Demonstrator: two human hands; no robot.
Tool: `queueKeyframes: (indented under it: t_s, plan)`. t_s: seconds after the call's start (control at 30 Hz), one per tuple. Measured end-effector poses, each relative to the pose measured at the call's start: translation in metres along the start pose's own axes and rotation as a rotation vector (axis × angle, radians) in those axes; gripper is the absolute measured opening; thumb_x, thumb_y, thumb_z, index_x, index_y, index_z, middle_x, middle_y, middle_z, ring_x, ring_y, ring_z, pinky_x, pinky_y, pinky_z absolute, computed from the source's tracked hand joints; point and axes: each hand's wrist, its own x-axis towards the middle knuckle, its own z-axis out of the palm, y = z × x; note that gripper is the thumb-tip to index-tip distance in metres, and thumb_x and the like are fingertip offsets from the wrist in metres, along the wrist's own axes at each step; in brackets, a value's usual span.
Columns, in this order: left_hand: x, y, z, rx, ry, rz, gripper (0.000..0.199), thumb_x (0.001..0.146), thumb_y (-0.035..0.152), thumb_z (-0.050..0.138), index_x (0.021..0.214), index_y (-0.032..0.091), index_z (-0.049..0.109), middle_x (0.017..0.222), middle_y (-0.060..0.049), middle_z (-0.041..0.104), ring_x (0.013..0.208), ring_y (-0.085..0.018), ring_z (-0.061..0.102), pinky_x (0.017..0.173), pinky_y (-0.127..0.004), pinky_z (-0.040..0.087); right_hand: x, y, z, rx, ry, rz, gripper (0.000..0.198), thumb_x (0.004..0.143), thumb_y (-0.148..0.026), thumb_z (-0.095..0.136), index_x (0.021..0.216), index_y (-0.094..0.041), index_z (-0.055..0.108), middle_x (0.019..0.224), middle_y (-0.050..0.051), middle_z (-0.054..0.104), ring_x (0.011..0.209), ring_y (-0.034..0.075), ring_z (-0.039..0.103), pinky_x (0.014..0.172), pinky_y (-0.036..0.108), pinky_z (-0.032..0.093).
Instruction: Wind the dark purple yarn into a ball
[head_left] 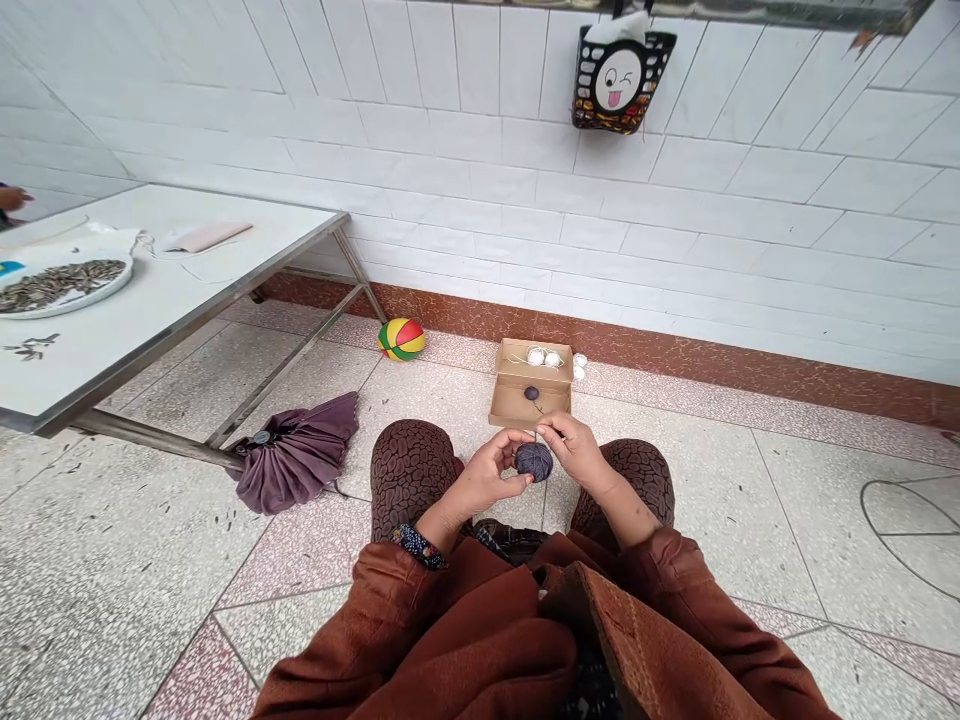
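Between my knees, my left hand [491,472] holds a dark grey-blue ball of yarn [534,463], with the thumb below it and the fingers above. My right hand [574,445] pinches a dark strand of yarn just above the ball's right side. From there the strand runs up toward a smaller dark yarn ball [532,393], which lies in an open cardboard box [517,408] on the floor. Two small white balls [544,357] with loose white thread rest on the box's lid part.
More white balls [580,366] lie beside the box. A striped ball [402,340] sits by the wall. At left stands a table [247,262] bearing a tray of seeds [67,285]; a purple folded cloth item [300,450] lies beneath its edge. A black basket [624,80] hangs on the wall.
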Motion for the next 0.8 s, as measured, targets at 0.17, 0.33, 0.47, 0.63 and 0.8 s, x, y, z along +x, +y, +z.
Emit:
queueKeyframes:
  t_s: [0.17,0.33,0.47,0.63,0.8]
  plan:
    - [0.007,-0.004,-0.005,-0.190,0.249,0.058,0.058,0.070,0.026,0.083,0.122,0.022,0.057,0.115,-0.007,0.063,0.105,-0.019,0.060,0.096,-0.033,0.046,-0.028,0.011,0.032,-0.073,-0.139,0.057,0.028,0.107,-0.031,0.040,0.093,-0.020,0.061,0.081,0.003,0.066,0.075,0.018,0.063,0.069,0.027,0.049]
    - [0.013,-0.008,-0.013,-0.127,0.477,0.041,0.046,0.071,0.028,0.081,0.112,0.020,0.061,0.111,-0.005,0.065,0.105,-0.019,0.060,0.100,-0.035,0.044,-0.043,-0.009,0.039,-0.110,-0.352,-0.150,0.031,0.109,-0.034,0.039,0.094,-0.021,0.062,0.086,0.004,0.068,0.080,0.017,0.064,0.074,0.028,0.050]
    - [0.013,-0.011,-0.015,-0.056,0.461,0.005,0.048,0.072,0.029,0.079,0.115,0.020,0.059,0.107,-0.005,0.066,0.099,-0.018,0.061,0.093,-0.034,0.046,-0.036,-0.036,0.022,-0.087,-0.360,-0.234,0.030,0.109,-0.035,0.040,0.094,-0.021,0.062,0.081,0.003,0.067,0.075,0.017,0.064,0.069,0.027,0.049]
    - [0.008,-0.011,-0.012,0.073,0.316,-0.021,0.049,0.071,0.026,0.078,0.116,0.020,0.058,0.107,-0.005,0.066,0.097,-0.019,0.061,0.090,-0.034,0.046,-0.012,-0.053,-0.005,-0.019,-0.221,-0.197,0.026,0.107,-0.034,0.044,0.098,-0.023,0.066,0.084,0.004,0.071,0.075,0.017,0.066,0.072,0.028,0.051]
    - [0.000,-0.005,-0.002,0.098,0.003,0.025,0.059,0.067,0.015,0.077,0.121,0.022,0.055,0.112,-0.006,0.061,0.105,-0.021,0.059,0.093,-0.035,0.046,0.011,-0.034,-0.011,0.026,0.006,-0.059,0.026,0.105,-0.035,0.048,0.091,-0.022,0.067,0.084,0.004,0.070,0.078,0.018,0.066,0.073,0.028,0.051]
